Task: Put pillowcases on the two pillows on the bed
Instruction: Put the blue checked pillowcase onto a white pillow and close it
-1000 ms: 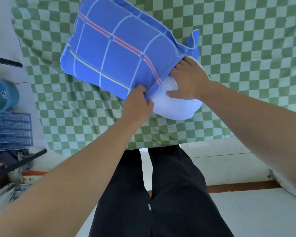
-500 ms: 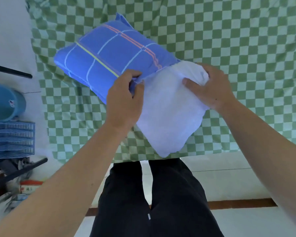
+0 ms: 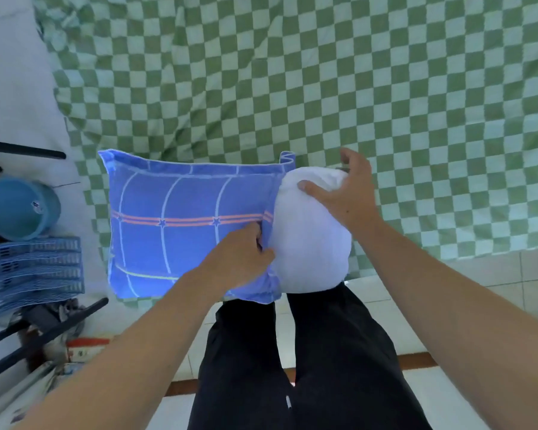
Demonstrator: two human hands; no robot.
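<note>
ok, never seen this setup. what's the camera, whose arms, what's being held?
There is no robot: a person wears a wide-angle camera on the head, looking down at their own arms and dark trousers. The left hand pinches the open edge of a blue striped pillowcase. The right hand grips the bare end of a white pillow that sticks out of it. Both lie at the edge of a bed with a green checked sheet. A blue bucket and blue baskets stand on the floor, left.
</note>
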